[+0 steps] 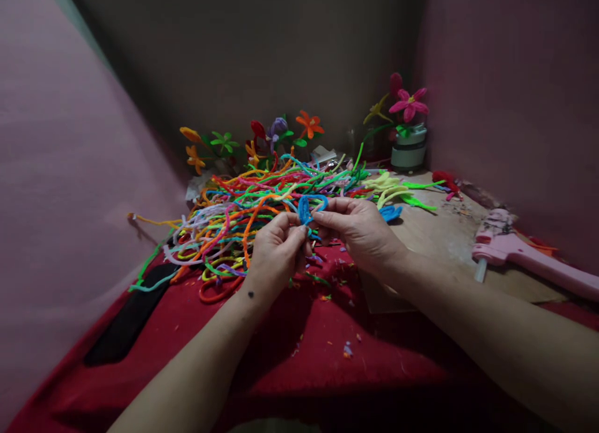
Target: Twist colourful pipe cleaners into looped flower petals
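Observation:
Both hands meet over a red cloth (299,358), pinching a blue pipe cleaner (306,208) bent into small loops. My left hand (276,252) grips its lower part with closed fingers. My right hand (360,227) pinches the loop from the right side. Just behind them lies a big tangled heap of colourful pipe cleaners (243,221). Another small blue piece (390,213) lies just right of my right hand.
A pink glue gun (519,249) rests on a brown board (444,233) at the right. Finished pipe-cleaner flowers (262,136) stand along the back, and a pink flower in a pot (409,130) at the back right. Walls close in on both sides.

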`<action>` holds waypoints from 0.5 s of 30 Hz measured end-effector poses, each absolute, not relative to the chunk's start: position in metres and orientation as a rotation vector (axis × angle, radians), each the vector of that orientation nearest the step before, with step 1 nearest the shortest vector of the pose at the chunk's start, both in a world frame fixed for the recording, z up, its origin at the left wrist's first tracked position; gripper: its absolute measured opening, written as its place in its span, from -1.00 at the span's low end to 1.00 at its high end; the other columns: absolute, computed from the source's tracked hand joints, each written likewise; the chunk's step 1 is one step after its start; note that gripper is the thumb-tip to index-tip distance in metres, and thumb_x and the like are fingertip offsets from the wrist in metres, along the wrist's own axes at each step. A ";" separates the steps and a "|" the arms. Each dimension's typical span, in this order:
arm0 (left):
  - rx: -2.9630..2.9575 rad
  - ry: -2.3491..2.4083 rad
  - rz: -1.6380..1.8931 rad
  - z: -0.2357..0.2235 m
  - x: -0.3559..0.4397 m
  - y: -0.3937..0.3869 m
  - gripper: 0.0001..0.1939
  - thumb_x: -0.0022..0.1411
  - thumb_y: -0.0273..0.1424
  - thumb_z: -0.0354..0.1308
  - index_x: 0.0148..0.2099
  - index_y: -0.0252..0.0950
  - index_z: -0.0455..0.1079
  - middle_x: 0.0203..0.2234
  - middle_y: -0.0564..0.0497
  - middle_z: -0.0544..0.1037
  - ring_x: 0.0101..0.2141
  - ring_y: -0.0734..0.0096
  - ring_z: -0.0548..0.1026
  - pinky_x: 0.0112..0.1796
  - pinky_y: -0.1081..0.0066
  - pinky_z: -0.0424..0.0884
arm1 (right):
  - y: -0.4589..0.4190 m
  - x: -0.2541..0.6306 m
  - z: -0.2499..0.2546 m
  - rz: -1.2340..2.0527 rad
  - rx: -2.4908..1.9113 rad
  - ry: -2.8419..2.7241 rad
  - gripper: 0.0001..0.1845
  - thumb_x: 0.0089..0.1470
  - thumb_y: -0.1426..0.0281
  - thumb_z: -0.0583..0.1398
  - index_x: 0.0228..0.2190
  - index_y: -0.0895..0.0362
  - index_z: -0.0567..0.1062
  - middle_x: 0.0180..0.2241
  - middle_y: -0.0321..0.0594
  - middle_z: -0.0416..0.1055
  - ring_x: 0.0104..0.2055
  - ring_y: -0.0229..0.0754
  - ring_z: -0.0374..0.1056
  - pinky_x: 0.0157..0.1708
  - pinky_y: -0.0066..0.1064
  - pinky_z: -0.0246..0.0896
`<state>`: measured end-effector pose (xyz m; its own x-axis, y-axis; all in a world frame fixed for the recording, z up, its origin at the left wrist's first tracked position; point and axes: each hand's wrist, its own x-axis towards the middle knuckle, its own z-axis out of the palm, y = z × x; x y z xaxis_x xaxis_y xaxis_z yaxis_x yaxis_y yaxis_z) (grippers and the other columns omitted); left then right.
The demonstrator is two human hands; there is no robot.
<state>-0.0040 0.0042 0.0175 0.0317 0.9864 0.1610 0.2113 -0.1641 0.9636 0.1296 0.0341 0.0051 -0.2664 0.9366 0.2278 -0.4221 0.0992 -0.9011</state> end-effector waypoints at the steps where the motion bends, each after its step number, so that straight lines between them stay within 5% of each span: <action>1: 1.503 1.272 1.211 0.017 -0.004 0.004 -0.87 0.10 -0.34 0.11 -0.36 -0.28 0.25 -0.73 0.17 0.38 -0.82 0.62 0.24 -0.79 0.62 0.11 | 0.034 0.130 0.006 1.451 -0.624 -1.193 -0.85 -0.15 0.37 0.25 -0.57 0.20 0.40 -0.65 -0.37 0.31 -0.61 -0.39 0.20 -0.55 -0.49 0.14; 15: 1.503 1.230 1.188 0.014 -0.002 0.002 -0.86 0.11 -0.34 0.10 -0.28 -0.27 0.26 -0.73 0.17 0.39 -0.82 0.61 0.25 -0.79 0.64 0.14 | 0.028 0.128 0.003 0.784 -0.875 -1.546 -0.90 -0.04 0.46 0.13 -0.55 0.17 0.42 -0.57 -0.33 0.29 -0.50 -0.33 0.15 -0.47 -0.45 0.05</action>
<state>-0.0020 0.0017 0.0137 0.0700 0.9852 0.1564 0.1910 -0.1671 0.9673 0.1276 0.0276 0.0033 -0.0861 0.8651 0.4942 0.1129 0.5013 -0.8579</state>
